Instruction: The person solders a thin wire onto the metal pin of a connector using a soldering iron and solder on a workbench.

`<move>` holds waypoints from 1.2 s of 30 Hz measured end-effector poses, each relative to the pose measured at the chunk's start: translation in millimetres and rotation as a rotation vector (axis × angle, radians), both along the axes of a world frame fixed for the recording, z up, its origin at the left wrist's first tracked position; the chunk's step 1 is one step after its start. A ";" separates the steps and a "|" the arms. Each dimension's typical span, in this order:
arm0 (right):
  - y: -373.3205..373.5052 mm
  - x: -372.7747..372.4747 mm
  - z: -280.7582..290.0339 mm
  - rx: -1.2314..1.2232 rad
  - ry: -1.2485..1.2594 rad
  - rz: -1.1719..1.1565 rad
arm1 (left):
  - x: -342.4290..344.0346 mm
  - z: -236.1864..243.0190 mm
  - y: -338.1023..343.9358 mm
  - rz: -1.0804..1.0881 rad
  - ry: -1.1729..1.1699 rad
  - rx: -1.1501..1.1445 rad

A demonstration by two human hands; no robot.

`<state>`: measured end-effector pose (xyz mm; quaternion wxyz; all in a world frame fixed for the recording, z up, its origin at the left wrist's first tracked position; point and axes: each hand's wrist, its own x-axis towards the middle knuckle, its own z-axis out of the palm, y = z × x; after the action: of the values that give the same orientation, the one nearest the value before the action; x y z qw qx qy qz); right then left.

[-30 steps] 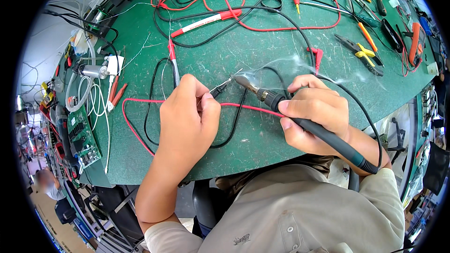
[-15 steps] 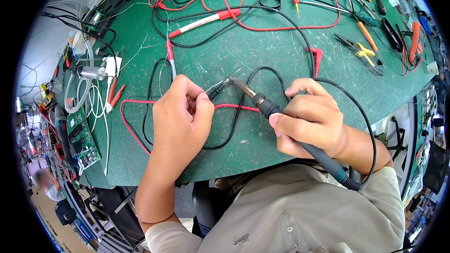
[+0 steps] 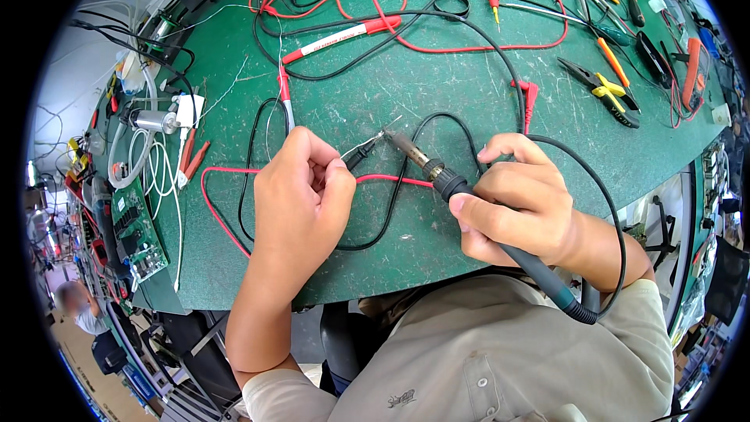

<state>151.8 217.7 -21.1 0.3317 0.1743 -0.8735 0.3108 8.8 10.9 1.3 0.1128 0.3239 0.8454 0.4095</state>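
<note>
My left hand [image 3: 303, 203] is closed on a short black probe [image 3: 358, 155] and a thin silvery wire [image 3: 358, 143] beside it. My right hand [image 3: 525, 207] grips a soldering iron [image 3: 445, 182] with a dark handle. The iron's tip touches or nearly touches the probe's metal end [image 3: 380, 134], near the middle of the green mat [image 3: 414, 266]; the exact contact is too small to tell. A red test lead [image 3: 234, 169] and a black lead [image 3: 367, 245] loop beneath and around my hands. A red-and-grey probe [image 3: 286, 98] lies above my left hand.
Red and black leads, a marker [image 3: 334, 41], pliers [image 3: 594, 86] and an orange multimeter [image 3: 691, 72] lie on the mat's far and right parts. A circuit board [image 3: 137, 230], hoses and a metal cylinder [image 3: 156, 119] are at the left. Another person [image 3: 90, 316] is at the far left.
My right hand and the iron have moved left and down, then stayed nearly still. My left hand has shifted slightly left. The smoke visible a second ago no longer shows.
</note>
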 end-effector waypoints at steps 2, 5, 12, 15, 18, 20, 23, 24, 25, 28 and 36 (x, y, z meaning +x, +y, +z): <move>0.6 0.2 0.4 -0.003 -0.002 -0.001 | -0.8 -0.3 -0.3 0.017 -0.014 -0.006; 1.9 -0.3 0.9 -0.014 0.003 -0.012 | -2.3 -0.8 0.3 0.015 -0.038 0.000; 4.5 -1.3 1.3 -0.083 0.032 -0.061 | -1.0 -1.9 -0.1 -0.008 0.022 -0.024; 5.2 -1.3 2.3 -0.109 0.036 -0.074 | 2.1 -2.2 2.3 -0.014 0.060 -0.003; 4.8 -1.3 3.2 -0.134 0.031 -0.077 | 4.3 -1.0 3.5 -0.022 0.083 -0.001; 4.7 -1.8 2.6 -0.156 0.037 -0.078 | 4.7 -1.5 4.5 -0.020 0.088 -0.011; 5.5 -1.7 3.7 -0.177 0.032 -0.081 | 4.3 2.6 4.4 0.011 -0.014 -0.057; 5.6 -1.7 3.8 -0.181 0.032 -0.078 | 3.8 4.3 4.2 0.027 -0.065 -0.078; 5.7 -1.6 3.7 -0.185 0.033 -0.076 | 3.2 3.7 3.7 0.039 -0.090 -0.052; 5.5 -0.4 3.1 -0.207 0.034 -0.075 | 0.6 -1.2 1.1 0.057 -0.133 0.004; 8.0 0.5 4.4 -0.225 0.035 -0.068 | -4.4 -1.1 0.7 0.027 -0.012 -0.046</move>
<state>152.3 225.7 -16.7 0.3747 0.1116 -0.8326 0.3923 4.4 11.6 0.3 0.1197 0.3071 0.8583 0.3932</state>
